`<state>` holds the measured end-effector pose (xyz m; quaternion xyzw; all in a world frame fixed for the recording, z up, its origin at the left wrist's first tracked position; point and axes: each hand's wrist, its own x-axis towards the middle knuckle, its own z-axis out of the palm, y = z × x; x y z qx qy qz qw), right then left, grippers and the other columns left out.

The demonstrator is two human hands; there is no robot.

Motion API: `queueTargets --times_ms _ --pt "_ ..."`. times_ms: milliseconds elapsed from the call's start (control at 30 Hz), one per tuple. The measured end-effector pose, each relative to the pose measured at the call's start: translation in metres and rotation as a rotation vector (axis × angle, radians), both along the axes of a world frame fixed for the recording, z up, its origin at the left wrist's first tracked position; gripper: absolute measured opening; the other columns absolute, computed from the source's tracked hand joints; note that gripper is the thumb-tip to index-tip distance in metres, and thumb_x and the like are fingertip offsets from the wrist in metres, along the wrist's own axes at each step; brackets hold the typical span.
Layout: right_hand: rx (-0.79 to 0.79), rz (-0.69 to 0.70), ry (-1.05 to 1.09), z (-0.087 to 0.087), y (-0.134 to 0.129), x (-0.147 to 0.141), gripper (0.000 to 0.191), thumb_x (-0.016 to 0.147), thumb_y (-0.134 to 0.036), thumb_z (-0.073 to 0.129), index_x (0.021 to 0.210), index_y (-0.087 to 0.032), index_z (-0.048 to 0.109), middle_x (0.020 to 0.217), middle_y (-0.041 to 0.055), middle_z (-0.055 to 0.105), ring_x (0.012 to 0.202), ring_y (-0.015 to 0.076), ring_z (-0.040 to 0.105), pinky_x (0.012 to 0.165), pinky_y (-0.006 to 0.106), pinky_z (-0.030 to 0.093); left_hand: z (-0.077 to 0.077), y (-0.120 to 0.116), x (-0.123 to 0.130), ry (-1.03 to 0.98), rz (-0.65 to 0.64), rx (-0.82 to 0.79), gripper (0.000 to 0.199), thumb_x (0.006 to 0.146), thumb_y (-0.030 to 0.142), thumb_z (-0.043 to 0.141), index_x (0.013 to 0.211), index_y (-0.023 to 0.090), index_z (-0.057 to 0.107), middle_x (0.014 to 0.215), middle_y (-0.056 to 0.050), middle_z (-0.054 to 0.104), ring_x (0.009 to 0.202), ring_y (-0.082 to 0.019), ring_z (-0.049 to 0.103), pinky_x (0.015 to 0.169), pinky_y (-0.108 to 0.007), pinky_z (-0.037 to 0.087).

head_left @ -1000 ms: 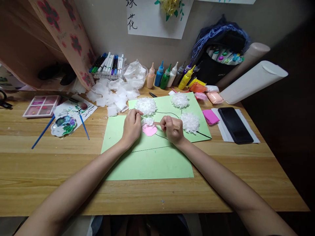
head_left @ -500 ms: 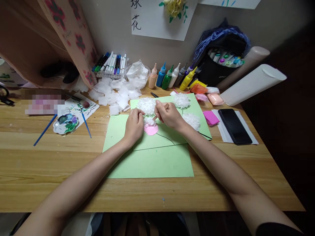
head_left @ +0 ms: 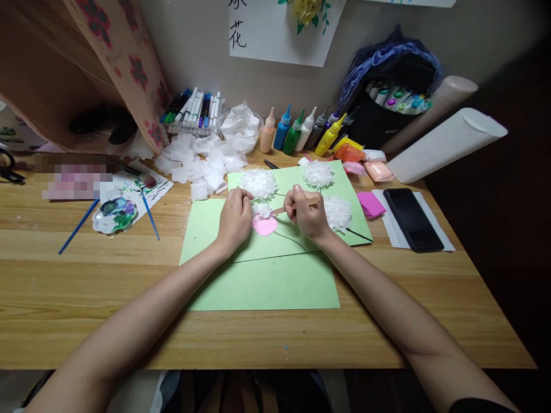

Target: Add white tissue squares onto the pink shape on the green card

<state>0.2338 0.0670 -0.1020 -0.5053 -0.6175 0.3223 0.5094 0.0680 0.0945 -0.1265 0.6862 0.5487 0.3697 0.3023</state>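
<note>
Left hand (head_left: pixel 235 221): on the lower green sheet, fingers curled down beside the white tuft; whether the grip pinches anything, I cannot tell
Right hand (head_left: pixel 306 212): narrow grip closed around a thin brown stick (head_left: pixel 313 201), its tip at the upper right rim of the pink disc
Pink disc (head_left: pixel 264 225): between the hands, on green paper, well back from the near edge of the bench (head_left: pixel 387 338)
White tuft (head_left: pixel 262 210): on the disc's upper part
White pompoms (head_left: pixel 259 183): three, on the upper green sheet (head_left: pixel 288 172), which overlaps the lower green sheet (head_left: pixel 262 289)
Paper scraps (head_left: pixel 210 166): loose, toward the far edge, in front of the markers (head_left: pixel 193 109) and a clear bowl (head_left: pixel 241 129)
Paint bottles (head_left: pixel 293 136): upright in a row along the far edge
Phone (head_left: pixel 413 219): on white paper, near the right edge
Paint palette (head_left: pixel 114 215): toward the left, brushes (head_left: pixel 78 226) beside it
</note>
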Motion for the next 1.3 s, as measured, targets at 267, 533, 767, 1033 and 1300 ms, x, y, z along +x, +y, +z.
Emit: queueTargets --times_ms 267,533,767,1033,1300 --pt "0.015 0.000 -0.048 -0.001 0.004 -0.003 0.058 0.096 -0.049 0.035 0.046 -0.021 0.044 0.041 -0.0037 0.042 0.038 0.0089 0.042 0.045 0.026 0.035 0.000 0.000 0.000 0.003 0.001 0.001 0.015 0.089 0.016 0.037 0.080 0.022 0.048 0.088 -0.005 0.057 0.088 -0.020 0.053 0.078 -0.034 0.040" --pt "0.030 0.070 -0.226 0.015 0.017 -0.016 0.060 0.096 -0.046 0.033 0.042 -0.022 0.040 0.038 -0.0024 0.039 0.045 0.0118 0.050 0.055 0.026 0.040 0.003 -0.002 0.001 0.023 -0.005 -0.011 0.016 0.089 0.016 0.035 0.081 0.021 0.047 0.089 -0.005 0.056 0.089 -0.019 0.052 0.079 -0.032 0.040" --pt "-0.090 0.185 -0.270 0.033 0.028 -0.017 0.061 0.095 -0.048 0.037 0.041 -0.020 0.041 0.037 -0.0027 0.040 0.046 0.0118 0.052 0.057 0.026 0.040 0.004 -0.002 0.001 0.031 -0.004 -0.022 0.015 0.090 0.017 0.035 0.081 0.022 0.047 0.090 -0.005 0.057 0.090 -0.020 0.052 0.080 -0.032 0.040" --pt "0.038 -0.056 -0.426 0.051 -0.004 0.038 0.030 0.094 -0.039 0.046 0.073 -0.019 0.057 0.066 0.0005 0.061 0.061 0.0138 0.057 0.057 0.025 0.039 0.004 -0.001 -0.001 0.012 -0.006 -0.039 0.016 0.090 0.017 0.034 0.082 0.021 0.047 0.090 -0.005 0.056 0.089 -0.020 0.053 0.079 -0.032 0.040" --pt "0.068 0.037 -0.973 -0.003 -0.025 0.043 0.015 0.078 -0.004 0.051 0.081 -0.019 0.052 0.074 0.0058 0.062 0.068 0.0201 0.056 0.057 0.028 0.036 0.003 -0.002 -0.001 -0.025 0.010 -0.033 0.015 0.089 0.018 0.036 0.081 0.021 0.048 0.089 -0.005 0.057 0.088 -0.020 0.054 0.078 -0.033 0.041"
